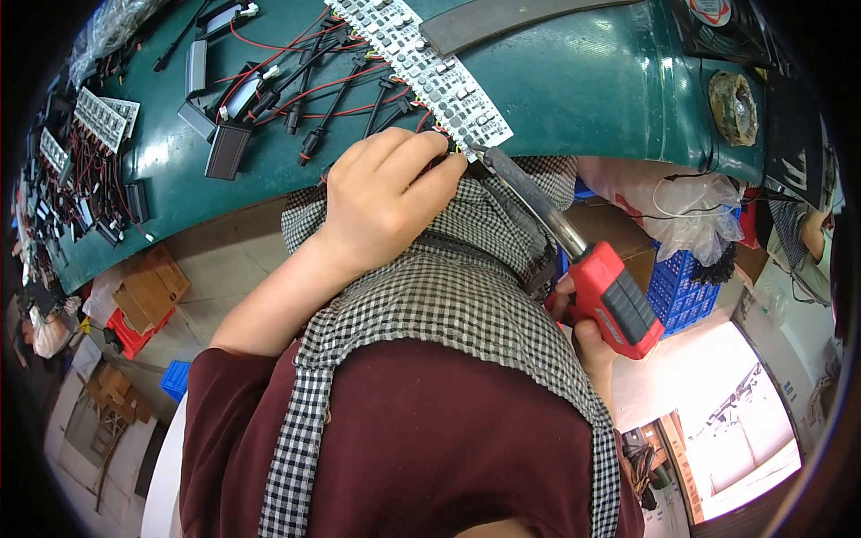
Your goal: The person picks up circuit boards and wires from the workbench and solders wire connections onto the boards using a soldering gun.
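Your left hand (381,197) conceals its own fingertips at the edge of the circuit boards (439,76); whether they pinch a wire there cannot be told. The contact between the boards and the tip of the soldering iron (619,300) is too small to resolve. The iron's handle covers most fingers of your right hand (592,345), and your apron (430,296) hides part of that forearm. The upper edge crops the boards and the dark bar (511,22). At far left, the heap of small parts (85,211) blurs toward the rim.
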Tool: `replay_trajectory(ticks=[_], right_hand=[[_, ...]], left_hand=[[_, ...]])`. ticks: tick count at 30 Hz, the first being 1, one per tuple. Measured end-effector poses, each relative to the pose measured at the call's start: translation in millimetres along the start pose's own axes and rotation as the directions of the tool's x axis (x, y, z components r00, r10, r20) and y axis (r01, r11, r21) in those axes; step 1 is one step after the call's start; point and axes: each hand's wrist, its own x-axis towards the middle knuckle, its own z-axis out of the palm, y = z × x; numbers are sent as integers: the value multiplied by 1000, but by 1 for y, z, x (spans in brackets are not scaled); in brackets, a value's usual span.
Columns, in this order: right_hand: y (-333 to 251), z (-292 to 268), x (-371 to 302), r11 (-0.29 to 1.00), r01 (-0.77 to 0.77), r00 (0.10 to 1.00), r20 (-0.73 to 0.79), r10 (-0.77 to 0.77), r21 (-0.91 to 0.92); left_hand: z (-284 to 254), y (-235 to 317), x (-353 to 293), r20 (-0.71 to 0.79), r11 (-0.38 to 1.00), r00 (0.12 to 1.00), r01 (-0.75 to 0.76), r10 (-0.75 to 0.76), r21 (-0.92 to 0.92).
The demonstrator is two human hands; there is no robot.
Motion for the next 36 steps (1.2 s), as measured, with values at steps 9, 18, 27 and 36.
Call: replay_trajectory(ticks=[9, 18, 27, 36], right_hand=[[2, -3, 2, 992, 53, 998, -11, -55, -114], [6, -11, -4, 985, -41, 999, 3, 42, -165], [16, -19, -6, 975, 10, 1000, -17, -14, -221], [15, -24, -6, 919, 50, 999, 4, -53, -391]], left_hand=[[5, 9, 1, -47, 995, 996, 76, -73, 69], [3, 3, -4, 11, 997, 1000, 20, -21, 80], [-2, 0, -5, 71, 1000, 997, 21, -22, 15], [-3, 3, 3, 78, 1000, 997, 23, -23, -3]])
